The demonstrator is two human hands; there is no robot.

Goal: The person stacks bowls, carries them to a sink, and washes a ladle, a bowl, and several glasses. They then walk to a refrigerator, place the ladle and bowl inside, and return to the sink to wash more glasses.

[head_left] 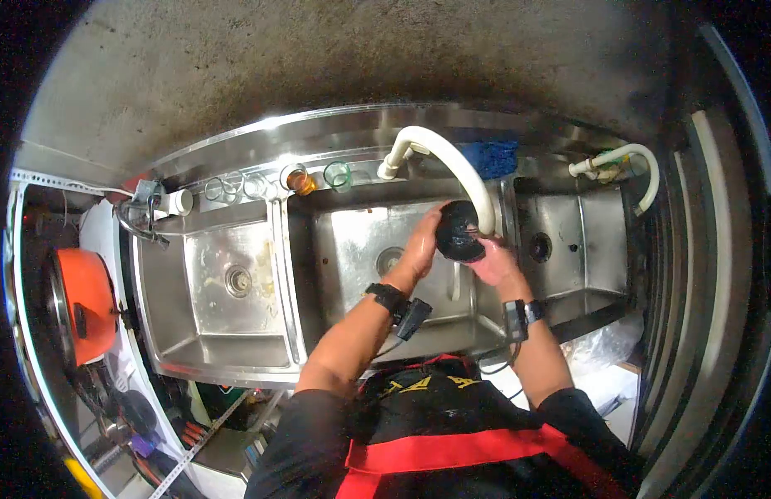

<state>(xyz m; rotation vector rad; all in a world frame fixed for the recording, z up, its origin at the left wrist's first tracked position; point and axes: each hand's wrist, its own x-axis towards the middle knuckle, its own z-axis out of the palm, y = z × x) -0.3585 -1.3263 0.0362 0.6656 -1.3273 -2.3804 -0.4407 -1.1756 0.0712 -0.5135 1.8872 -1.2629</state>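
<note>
A round black bowl (457, 234) is held over the middle sink basin (344, 229), beneath the outlet of a curved white faucet (453, 156). My left hand (422, 243) grips the bowl's left rim, fingers partly hidden behind it. On the lower right side, my right hand (495, 261) is closed on the bowl, with some fingers reaching over its opening. The faucet's end overlaps the bowl's right edge from above. A pale vertical streak shows below the bowl; whether it is running water or a reflection I cannot tell.
Several glasses (256, 185) and an amber one (299, 180) line the back ledge, with a blue cloth (490, 158) beside the faucet. Basins lie left (227, 320) and right (597, 241). A second white faucet (627, 154) is at right; an orange pot (87, 303) sits on the left shelf.
</note>
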